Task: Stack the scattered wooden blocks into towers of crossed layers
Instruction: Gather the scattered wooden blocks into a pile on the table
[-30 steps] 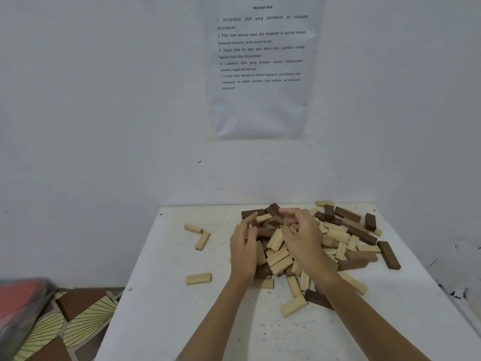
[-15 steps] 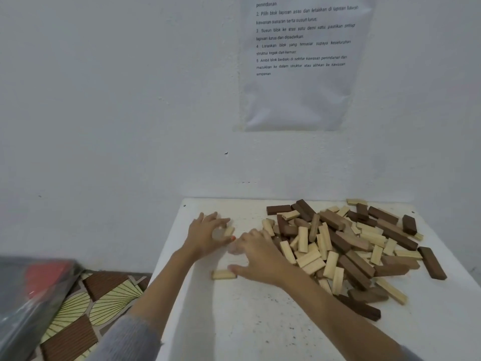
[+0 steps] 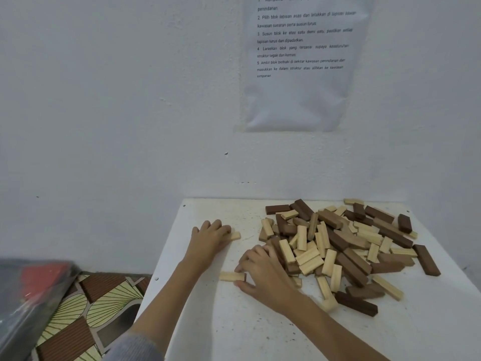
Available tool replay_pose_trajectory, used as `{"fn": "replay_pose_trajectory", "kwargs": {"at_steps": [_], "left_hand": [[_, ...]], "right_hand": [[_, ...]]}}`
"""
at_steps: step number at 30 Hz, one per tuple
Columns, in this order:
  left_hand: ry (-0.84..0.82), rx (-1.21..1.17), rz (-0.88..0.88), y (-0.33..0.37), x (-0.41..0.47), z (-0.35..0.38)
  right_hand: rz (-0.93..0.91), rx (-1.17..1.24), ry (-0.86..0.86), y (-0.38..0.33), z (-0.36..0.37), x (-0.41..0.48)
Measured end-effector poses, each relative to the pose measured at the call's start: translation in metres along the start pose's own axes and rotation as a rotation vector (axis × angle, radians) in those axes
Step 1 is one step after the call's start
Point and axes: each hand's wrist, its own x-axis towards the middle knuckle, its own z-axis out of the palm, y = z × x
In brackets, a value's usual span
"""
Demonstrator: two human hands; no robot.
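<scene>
Right hand [image 3: 263,273] pinches the near block [image 3: 230,276] at its right end, thumb on one side and fingers on the other; the block lies flat on the table [image 3: 197,321]. Left hand [image 3: 208,242] has its fingers curled over the far block [image 3: 236,235], only the right tip showing (hold or press, hard to call; reads as a hold). Both strays sit left of the pile [image 3: 338,246], apart from it. My read: outliers get collected first, one per hand, so the bare left side can serve as the build spot. No tower started. The pile is a loose mix of light and dark pieces, with the instruction sheet [image 3: 299,100] on the wall above.
</scene>
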Motion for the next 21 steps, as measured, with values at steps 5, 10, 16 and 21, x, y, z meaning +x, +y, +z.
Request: {"fn": "replay_pose_trajectory", "kwargs": {"at_steps": [5, 10, 16, 21], "left_hand": [[-0.006, -0.186, -0.088, 0.015, -0.005, -0.005], [0.147, -0.739, -0.188, 0.07, 0.009, -0.032], [0.095, -0.939, -0.107, 0.137, 0.034, -0.035], [0.001, -0.843, -0.151, 0.16, 0.039, -0.018]], "right_hand": [[0.068, -0.021, 0.205, 0.003, -0.015, -0.02], [0.37, -0.014, 0.56, 0.024, -0.055, -0.026], [0.838, 0.033, 0.552, 0.058, -0.088, -0.036], [0.871, 0.141, 0.445, 0.082, -0.094, -0.045]]}}
